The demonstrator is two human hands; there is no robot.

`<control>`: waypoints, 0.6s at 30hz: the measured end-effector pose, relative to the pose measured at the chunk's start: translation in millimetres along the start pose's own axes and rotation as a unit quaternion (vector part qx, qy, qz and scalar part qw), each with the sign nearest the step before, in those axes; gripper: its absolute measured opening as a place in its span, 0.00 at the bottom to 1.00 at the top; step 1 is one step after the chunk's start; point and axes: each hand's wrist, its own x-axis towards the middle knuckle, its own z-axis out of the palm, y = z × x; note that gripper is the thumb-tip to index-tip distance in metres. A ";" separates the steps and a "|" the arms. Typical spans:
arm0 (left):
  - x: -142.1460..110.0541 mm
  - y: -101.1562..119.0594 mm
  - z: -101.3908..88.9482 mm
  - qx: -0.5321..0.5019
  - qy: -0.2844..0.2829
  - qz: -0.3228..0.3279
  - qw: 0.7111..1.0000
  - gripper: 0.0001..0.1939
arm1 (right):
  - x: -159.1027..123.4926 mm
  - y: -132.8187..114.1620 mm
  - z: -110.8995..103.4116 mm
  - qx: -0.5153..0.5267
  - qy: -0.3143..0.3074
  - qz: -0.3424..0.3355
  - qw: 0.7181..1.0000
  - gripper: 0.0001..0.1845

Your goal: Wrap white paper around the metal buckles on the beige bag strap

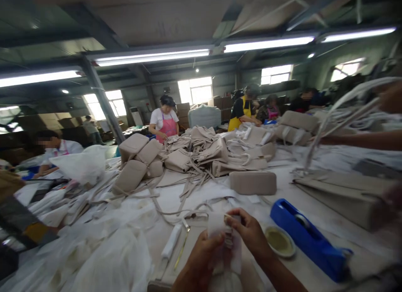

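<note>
My left hand [196,260] and my right hand [249,233] meet low in the middle of the view, both pinching a small piece of white wrapping paper [216,223] folded around a metal fitting. A beige strap with a clasp [188,216] lies on the white-covered table [176,200] just beyond my hands. A rolled white tube [171,242] rests left of my left hand.
A blue tape dispenser [309,239] and a small round dish [279,241] sit to my right. Beige bags [253,182] and straps pile up across the table. White plastic bags [109,258] lie at left. Several co-workers stand around; another person's arm [361,139] holds a strap at right.
</note>
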 end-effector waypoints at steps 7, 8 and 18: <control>15.6 -18.0 0.0 0.050 0.049 0.021 0.997 0.22 | -0.9 -3.9 1.6 0.043 0.026 0.002 0.999 0.16; 17.9 -18.9 -1.3 0.056 0.050 0.021 0.997 0.23 | -1.6 -4.1 0.8 0.044 0.025 0.003 0.999 0.15; 22.2 -19.9 -2.0 0.115 0.048 0.033 0.992 0.23 | -2.8 -3.6 -2.5 0.056 0.027 0.014 0.998 0.15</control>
